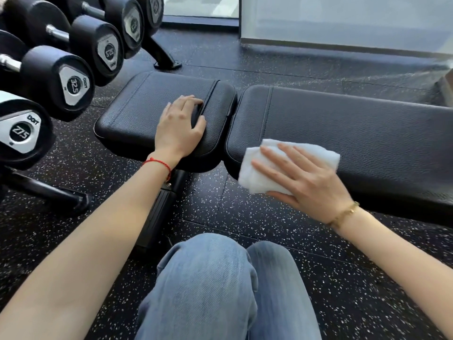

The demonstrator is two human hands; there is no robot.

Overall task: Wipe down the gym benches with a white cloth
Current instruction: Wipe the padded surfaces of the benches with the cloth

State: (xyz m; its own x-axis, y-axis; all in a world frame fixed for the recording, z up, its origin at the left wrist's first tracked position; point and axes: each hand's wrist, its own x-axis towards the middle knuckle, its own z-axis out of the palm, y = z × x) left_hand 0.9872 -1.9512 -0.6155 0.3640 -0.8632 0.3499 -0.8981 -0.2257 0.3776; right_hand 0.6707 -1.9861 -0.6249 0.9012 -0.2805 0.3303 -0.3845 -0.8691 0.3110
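A black padded gym bench lies across the view in two parts: a short seat pad (142, 111) on the left and a long back pad (355, 133) on the right. My left hand (180, 128) rests flat on the seat pad near its right end, fingers spread, holding nothing. My right hand (306, 177) presses a folded white cloth (264, 165) against the near left corner of the back pad, fingers over the top and thumb beneath the cloth's lower edge.
A rack of black dumbbells (61, 77) stands at the left, its feet (61, 195) on the speckled rubber floor (245, 217). The bench's black frame (161, 212) runs toward my knees in blue jeans (220, 285). A frosted glass wall (343, 20) is behind the bench.
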